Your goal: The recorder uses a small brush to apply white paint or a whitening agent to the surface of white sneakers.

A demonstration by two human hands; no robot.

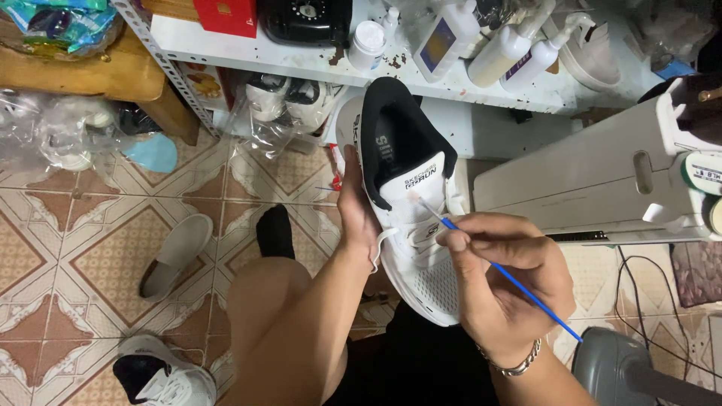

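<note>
White mesh sneaker with black lining [410, 195] held mid-scene over the lap, tongue up. Risk: brush tip slipping off the tongue, smearing the black lining; shoe twisting in a one-sided grip. Left hand [357, 207] closed round the shoe's left side. Right hand [500, 282] pinching thin blue-handled brush [511, 277], wrist cocked.

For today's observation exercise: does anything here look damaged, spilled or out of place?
Yes. The white shelf has brown patches where its coating has chipped near the bottles. A grey insole lies loose on the tiled floor, apart from any shoe.
</note>
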